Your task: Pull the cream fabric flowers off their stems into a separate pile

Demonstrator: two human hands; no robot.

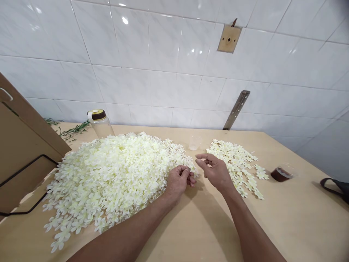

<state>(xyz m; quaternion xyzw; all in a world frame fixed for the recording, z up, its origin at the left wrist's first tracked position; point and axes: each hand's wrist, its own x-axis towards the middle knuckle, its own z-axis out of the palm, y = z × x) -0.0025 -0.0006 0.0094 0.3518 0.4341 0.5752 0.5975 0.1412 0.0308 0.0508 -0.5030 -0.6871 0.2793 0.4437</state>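
A big heap of cream-white fabric flower petals [109, 174] covers the left half of the wooden table [196, 225]. A smaller, flatter spread of the same petals [234, 160] lies to the right. My left hand [178, 180] rests at the right edge of the big heap, fingers curled closed on a white petal. My right hand [214, 169] hovers just right of it, between the two piles, fingers loosely bent and apart, with nothing visible in them.
A clear bottle with a brown-and-yellow lid [99, 122] stands behind the heap. A small clear cup [194, 143] sits at the back. A brown lid [280, 174], a black strap [336, 187], a cardboard box [21, 153] and green stems [71, 131] are also here.
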